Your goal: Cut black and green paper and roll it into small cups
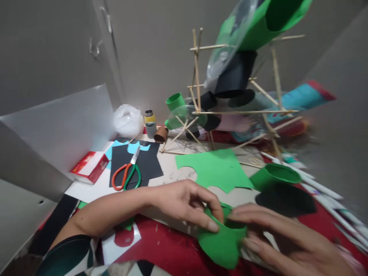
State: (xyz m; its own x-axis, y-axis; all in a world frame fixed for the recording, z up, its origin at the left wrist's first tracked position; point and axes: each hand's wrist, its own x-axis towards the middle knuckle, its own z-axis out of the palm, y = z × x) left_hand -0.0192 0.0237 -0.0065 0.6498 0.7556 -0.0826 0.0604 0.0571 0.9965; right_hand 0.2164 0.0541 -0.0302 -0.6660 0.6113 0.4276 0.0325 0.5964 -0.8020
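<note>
Tabletop (178, 172) carries craft litter throughout, with a red patterned covering along its near edge. Largest item is the stick frame (198, 111) at the back, lashed from thin wooden rods and hung with green and black paper cups. A flat green foam sheet (218, 168) with scalloped cut-outs lies mid-surface; a black paper sheet (146, 163) sits left of it, with orange-and-green-handled scissors (128, 174) resting on top. A finished green cup (274, 176) lies on its side to the right, and a red box (90, 165) stands at far left.

Both hands meet at the near edge on a green foam piece (222, 241), curled into a cup form. The left hand (186, 203) pinches its upper rim between thumb and fingers. The right hand (273, 234), motion-blurred, lays extended fingers against the right side; its exact grip cannot be told.

Judged light, soft and springy, the piece would crease under hard pressure; holding at the rim or overlapping seam appears soundest.
</note>
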